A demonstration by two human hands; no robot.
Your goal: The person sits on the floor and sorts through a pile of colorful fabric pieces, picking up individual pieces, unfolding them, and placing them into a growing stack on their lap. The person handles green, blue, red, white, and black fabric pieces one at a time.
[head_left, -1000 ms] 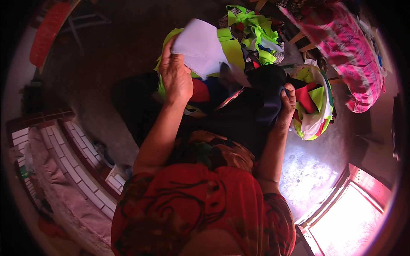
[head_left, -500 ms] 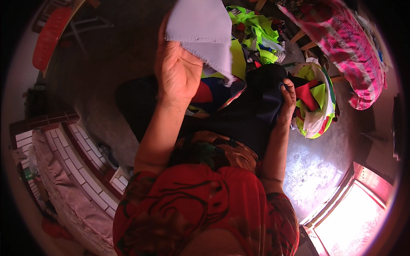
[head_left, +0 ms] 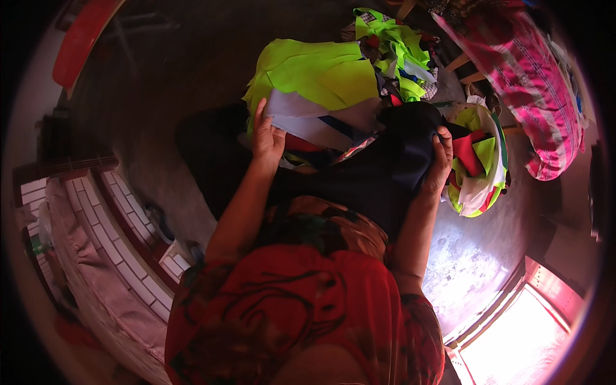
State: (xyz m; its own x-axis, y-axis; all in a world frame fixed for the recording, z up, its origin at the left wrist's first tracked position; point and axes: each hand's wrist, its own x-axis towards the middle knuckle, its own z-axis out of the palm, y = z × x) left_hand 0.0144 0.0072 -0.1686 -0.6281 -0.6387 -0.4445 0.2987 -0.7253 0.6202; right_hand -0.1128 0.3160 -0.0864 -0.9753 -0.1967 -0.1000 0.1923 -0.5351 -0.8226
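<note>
My left hand (head_left: 268,138) pinches the lower left edge of a pale grey fabric piece (head_left: 296,114). That piece lies against a stack of bright yellow-green fabric (head_left: 311,70) in front of my lap. Part of a red and dark blue cloth shows beneath it. To the right, my right hand (head_left: 441,157) has its fingers curled at the edge of a dark cloth (head_left: 405,138) over my knee. Its fingertips partly hide what they grip.
A round container of fabric scraps (head_left: 491,186) stands beside my right hand. Behind lies a heap of yellow-green, red and checked scraps (head_left: 404,54). Pink plaid cloth (head_left: 513,83) drapes at the far right. A red seat (head_left: 80,48) is at the far left.
My left hand has come down and nearer with the grey fabric piece, which now lies by the yellow-green stack. My right hand stays almost in place at the dark cloth.
</note>
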